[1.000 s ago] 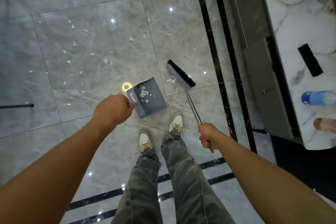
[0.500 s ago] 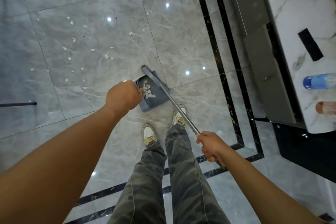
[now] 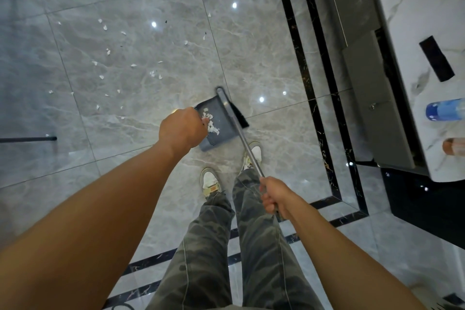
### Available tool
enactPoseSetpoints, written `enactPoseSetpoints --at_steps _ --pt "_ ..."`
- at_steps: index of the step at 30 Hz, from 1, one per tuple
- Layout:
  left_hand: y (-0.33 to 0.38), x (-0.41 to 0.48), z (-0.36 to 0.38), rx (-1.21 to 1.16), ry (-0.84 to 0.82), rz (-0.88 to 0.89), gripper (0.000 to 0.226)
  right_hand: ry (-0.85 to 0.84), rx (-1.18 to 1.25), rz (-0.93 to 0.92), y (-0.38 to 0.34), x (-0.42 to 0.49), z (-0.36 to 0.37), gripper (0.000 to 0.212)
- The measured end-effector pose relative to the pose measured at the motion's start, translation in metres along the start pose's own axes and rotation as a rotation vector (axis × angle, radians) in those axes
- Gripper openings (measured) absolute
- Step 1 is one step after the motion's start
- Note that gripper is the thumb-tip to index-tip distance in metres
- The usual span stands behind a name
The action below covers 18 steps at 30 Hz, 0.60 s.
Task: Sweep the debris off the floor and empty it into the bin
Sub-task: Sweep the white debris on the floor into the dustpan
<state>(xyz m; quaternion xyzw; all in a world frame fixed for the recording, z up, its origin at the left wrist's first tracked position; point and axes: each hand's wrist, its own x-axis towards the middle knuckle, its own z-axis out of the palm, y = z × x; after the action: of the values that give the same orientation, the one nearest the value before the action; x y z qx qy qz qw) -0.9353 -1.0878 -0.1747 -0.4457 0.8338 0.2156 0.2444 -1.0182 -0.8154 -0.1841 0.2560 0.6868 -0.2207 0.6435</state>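
Note:
A blue-grey dustpan (image 3: 217,133) sits on the grey marble floor just ahead of my feet, with white scraps (image 3: 211,123) piled inside it. My left hand (image 3: 182,129) is closed on the dustpan's upright handle, which the hand hides. My right hand (image 3: 274,196) grips the metal pole of a broom (image 3: 232,113), whose black-bristled head lies along the pan's right edge. Several white scraps of debris (image 3: 118,68) lie scattered over the tiles to the far left. No bin is in view.
A grey cabinet (image 3: 372,98) with a white marble top (image 3: 415,58) runs along the right, holding a blue bottle (image 3: 445,109) and a black bar (image 3: 436,58). Black inlay strips (image 3: 302,58) cross the floor. A dark rod (image 3: 27,139) lies at far left.
The broom head has swept from the open floor on the right onto the dustpan's right edge, pushing the small pile in. My left hand has shifted right with the pan.

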Motion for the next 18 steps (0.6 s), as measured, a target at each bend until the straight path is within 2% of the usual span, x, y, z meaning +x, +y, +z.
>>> enactPoseSetpoints --at_steps 3,6,11,15,18 --pt "-0.003 0.000 0.002 0.001 0.000 0.004 0.047 -0.096 0.046 0.008 0.004 -0.012 0.009 0.027" --pt "-0.005 0.000 0.004 0.007 0.001 0.001 0.048 -0.122 0.105 -0.018 0.012 -0.024 0.001 0.026" --pt "-0.009 -0.003 0.003 0.046 -0.002 -0.001 0.046 -0.082 0.095 -0.080 0.018 -0.037 -0.026 0.023" --pt "-0.009 -0.014 -0.006 0.043 -0.057 -0.020 0.048 -0.058 0.039 -0.074 -0.006 -0.038 -0.051 0.018" --pt "-0.019 -0.027 -0.004 -0.023 -0.105 -0.068 0.045 -0.024 -0.044 -0.076 -0.027 -0.038 -0.062 0.022"
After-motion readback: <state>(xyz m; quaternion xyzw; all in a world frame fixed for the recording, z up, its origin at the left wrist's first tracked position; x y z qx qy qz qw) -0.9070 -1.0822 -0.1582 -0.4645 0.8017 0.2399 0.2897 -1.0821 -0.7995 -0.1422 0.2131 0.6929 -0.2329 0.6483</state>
